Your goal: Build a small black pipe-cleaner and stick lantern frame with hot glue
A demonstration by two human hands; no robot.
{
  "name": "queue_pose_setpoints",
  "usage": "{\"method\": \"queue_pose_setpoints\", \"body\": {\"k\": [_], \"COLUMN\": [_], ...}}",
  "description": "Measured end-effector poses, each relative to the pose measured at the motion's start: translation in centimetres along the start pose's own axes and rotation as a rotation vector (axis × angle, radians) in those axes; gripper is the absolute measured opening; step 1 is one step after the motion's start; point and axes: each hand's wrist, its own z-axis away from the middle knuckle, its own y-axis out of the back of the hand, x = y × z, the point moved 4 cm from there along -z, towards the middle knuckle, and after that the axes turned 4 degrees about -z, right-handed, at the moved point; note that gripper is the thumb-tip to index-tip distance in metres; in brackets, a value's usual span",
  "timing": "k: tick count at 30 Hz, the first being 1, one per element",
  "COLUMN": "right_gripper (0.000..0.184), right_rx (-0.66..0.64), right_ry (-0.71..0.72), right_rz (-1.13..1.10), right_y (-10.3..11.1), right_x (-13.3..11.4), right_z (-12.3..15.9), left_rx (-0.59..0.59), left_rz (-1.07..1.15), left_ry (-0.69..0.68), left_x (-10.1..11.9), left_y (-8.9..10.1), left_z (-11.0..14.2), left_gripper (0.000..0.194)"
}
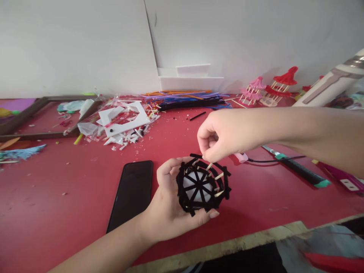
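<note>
My left hand (pixel 170 204) is wrapped round a small black wheel-like craft piece (pixel 199 181) above the table, its thumb below and its fingers at the far side. Black fuzzy strips cross like spokes over a whitish centre, and short pale sticks (pixel 219 176) stand out round the rim. My right hand (pixel 213 138) is pinched at the piece's far edge. Its fingertips meet the end of a short black strip (pixel 195 155) there, partly hiding it.
A phone (pixel 131 191) lies left of my left hand. Beyond are white foam scraps (pixel 125 119) and coloured pipe cleaners (pixel 187 99). On the right are a black-handled cutter (pixel 301 170), a cable (pixel 273 160), small pagoda models (pixel 281 85) and a slanting white cylinder (pixel 327 81).
</note>
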Motion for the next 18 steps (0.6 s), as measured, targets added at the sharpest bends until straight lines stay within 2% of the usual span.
{"method": "queue_pose_setpoints", "body": {"k": [9, 13, 18], "right_gripper": [0.004, 0.008, 0.011], "right_rx": [0.006, 0.021, -0.003], "right_ry": [-0.103, -0.049, -0.030], "right_rz": [0.014, 0.042, 0.031], "right_y": [-0.30, -0.32, 0.12], "right_x": [-0.23, -0.71, 0.00], "right_z": [0.48, 0.30, -0.10], "left_rx": [-0.007, -0.009, -0.005], "left_rz": [-0.011, 0.004, 0.002], "left_ry": [-0.006, -0.011, -0.007], "left_x": [-0.07, -0.08, -0.08], "left_y": [0.09, 0.04, 0.00], "left_z": [0.16, 0.09, 0.04], "left_gripper": [0.094, 0.095, 0.096]}}
